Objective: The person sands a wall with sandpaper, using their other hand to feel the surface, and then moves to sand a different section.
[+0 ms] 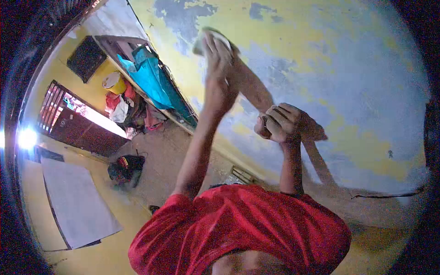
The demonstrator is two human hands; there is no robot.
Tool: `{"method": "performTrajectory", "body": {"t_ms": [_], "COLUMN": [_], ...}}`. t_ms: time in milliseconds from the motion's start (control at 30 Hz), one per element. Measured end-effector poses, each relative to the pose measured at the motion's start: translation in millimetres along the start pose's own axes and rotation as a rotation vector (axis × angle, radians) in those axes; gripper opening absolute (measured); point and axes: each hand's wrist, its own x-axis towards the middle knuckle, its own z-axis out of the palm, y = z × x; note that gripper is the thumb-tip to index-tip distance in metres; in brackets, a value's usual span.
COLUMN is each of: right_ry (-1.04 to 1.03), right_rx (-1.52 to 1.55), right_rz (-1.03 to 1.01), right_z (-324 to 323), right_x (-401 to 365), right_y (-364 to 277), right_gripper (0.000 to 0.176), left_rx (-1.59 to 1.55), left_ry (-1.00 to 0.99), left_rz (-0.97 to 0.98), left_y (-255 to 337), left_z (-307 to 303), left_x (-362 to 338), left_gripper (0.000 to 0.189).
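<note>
My left hand is raised against the patchy yellow and grey wall, its fingers laid over a flat pale pad with a darker edge, which I cannot identify further. Lower and to the right, my right hand is closed in a fist close to the same wall, with its palm side hidden. Both arms reach up from a red shirt and cast long shadows on the wall.
To the left, a turquoise sheet hangs beside an opening. Beyond are a yellow bucket, heaped cloths and a brown gate. A person is low on the floor. A dark cable runs at the right.
</note>
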Motion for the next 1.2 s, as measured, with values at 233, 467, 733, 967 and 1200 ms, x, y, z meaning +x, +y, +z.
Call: {"method": "performTrajectory", "body": {"t_ms": [233,467,733,967,1200], "right_ry": [0.014,0.011,0.065,-0.036,0.110], "right_rx": [0.014,0.003,0.009,-0.026,-0.019], "right_rz": [-0.053,-0.098,-0.061,-0.023,0.000], "right_z": [6.2,5.1,5.2,5.3,8.2], "right_x": [-18.5,-16.0,-14.9,-23.2,-24.8], "right_y": [11.3,14.5,9.8,11.1,8.7], "right_gripper": [0.010,0.013,0.012,0.013,0.016], "left_rx": [0.020,0.015,-0.035,0.018,-0.056], "left_ry": [0.037,-0.027,-0.159,-0.060,-0.139], "left_rz": [0.009,-0.048,0.013,0.137,-0.072], "left_y": [0.1,-8.7,19.7,14.1,10.6], "left_z": [-6.3,-19.2,-0.2,-18.7,-4.2], "left_x": [12.2,25.3,-23.3,18.6,-7.4], "left_gripper": [0.056,0.060,0.070,0.065,0.077]}}
